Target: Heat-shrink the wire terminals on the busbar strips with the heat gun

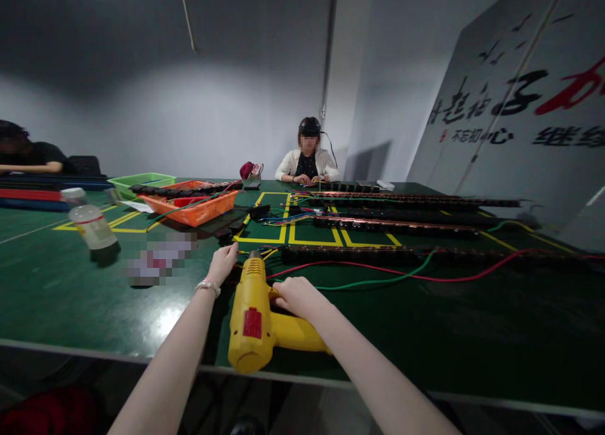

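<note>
A yellow heat gun [252, 290] lies at the table's front, its nozzle pointing away from me and its handle to the right. My right hand [300, 296] is closed, with its fingers curled against the trigger side of the handle. Left of the nozzle is my left hand [223, 265], fingers pinched together at thin wires [269, 255]; the fingertips are partly hidden. Those wires lead to the end of a long black wiring bundle [359, 255]. A green wire [368, 286] and a red wire [466, 278] run rightward beyond my right hand.
More long bundles [397, 224] lie across the green table [449, 340] with yellow tape. An orange basket [198, 211], a green basket [137, 184], a bottle [93, 224] and a blurred flat item [161, 260] are on the left. Across sits a person [309, 164]; another person [33, 154] is far left.
</note>
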Demonstrator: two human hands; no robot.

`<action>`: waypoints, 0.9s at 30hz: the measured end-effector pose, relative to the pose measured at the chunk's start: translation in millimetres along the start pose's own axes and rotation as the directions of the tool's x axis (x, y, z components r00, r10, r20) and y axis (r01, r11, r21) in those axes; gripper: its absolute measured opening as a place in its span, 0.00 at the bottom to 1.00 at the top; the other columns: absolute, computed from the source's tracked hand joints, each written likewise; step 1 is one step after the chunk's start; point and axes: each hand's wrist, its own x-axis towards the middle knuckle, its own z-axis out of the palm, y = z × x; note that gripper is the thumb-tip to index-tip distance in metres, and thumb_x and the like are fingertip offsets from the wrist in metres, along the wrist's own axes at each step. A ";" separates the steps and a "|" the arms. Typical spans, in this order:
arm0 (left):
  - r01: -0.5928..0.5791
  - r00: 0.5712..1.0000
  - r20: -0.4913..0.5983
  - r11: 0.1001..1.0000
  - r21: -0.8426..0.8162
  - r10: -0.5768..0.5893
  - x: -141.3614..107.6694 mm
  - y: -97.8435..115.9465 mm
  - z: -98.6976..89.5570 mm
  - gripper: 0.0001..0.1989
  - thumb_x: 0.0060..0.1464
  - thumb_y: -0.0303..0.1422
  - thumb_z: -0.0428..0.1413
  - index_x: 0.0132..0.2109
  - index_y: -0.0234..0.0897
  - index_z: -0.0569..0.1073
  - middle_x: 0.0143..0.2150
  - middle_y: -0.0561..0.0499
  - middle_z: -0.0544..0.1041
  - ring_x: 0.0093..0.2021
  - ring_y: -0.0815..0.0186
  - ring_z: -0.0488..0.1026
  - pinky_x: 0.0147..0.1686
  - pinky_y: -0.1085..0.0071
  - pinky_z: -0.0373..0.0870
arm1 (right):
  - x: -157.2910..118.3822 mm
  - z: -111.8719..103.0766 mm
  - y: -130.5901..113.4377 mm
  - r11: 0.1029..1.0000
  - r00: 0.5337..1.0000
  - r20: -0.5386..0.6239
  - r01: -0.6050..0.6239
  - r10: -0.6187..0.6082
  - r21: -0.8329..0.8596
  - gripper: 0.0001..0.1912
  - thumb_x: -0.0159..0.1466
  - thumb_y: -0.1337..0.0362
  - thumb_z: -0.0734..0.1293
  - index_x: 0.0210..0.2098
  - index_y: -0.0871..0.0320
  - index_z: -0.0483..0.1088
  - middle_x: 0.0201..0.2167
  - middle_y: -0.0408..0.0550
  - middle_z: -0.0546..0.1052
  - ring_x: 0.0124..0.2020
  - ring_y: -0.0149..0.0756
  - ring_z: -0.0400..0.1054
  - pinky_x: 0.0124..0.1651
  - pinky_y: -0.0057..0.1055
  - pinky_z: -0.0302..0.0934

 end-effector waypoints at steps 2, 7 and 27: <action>0.002 1.000 0.004 1.000 0.000 -0.002 0.3 0.3 -0.3 0.23 0.52 0.49 0.41 0.19 0.37 0.61 0.17 0.53 0.65 0.21 0.68 0.60 0.24 0.73 0.54 | 5.1 1.1 -5.3 1.000 1.000 -0.005 0.021 -0.021 0.005 0.12 0.64 0.59 0.61 0.41 0.58 0.71 0.37 0.53 0.78 0.41 0.41 0.73 0.39 0.30 0.61; 0.001 1.000 0.005 1.000 -0.023 -0.001 4.3 -2.3 -0.3 0.23 0.48 0.51 0.42 0.20 0.36 0.63 0.19 0.53 0.63 0.24 0.68 0.59 0.25 0.73 0.54 | 16.3 3.5 -15.4 0.998 0.998 -0.030 0.056 -0.056 0.004 0.13 0.63 0.59 0.62 0.42 0.59 0.71 0.38 0.53 0.78 0.41 0.42 0.73 0.40 0.31 0.62; -0.055 0.995 0.082 0.997 -0.059 0.060 0.3 -1.3 -1.1 0.24 0.48 0.51 0.46 0.23 0.34 0.68 0.21 0.54 0.64 0.26 0.67 0.60 0.27 0.74 0.55 | 16.8 3.8 0.6 0.996 0.996 -0.016 0.083 -0.082 0.029 0.13 0.63 0.57 0.61 0.39 0.58 0.72 0.36 0.52 0.77 0.38 0.40 0.72 0.38 0.29 0.59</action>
